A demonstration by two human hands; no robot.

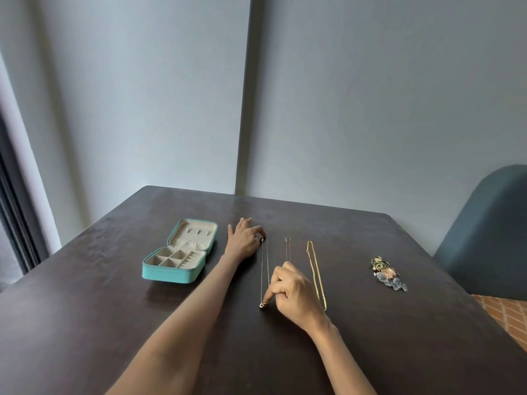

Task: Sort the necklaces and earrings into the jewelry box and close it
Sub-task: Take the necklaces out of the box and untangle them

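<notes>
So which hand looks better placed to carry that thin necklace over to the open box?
Probably the left hand. It sits at the top end of the thin necklace, right beside the open jewelry box. The right hand touches the pendant end, farther from the box, and would have to cross the left arm.

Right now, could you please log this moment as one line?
left hand: pinches pendant necklace clasp | right hand: fingertip by its pendant | jewelry box: open
</notes>
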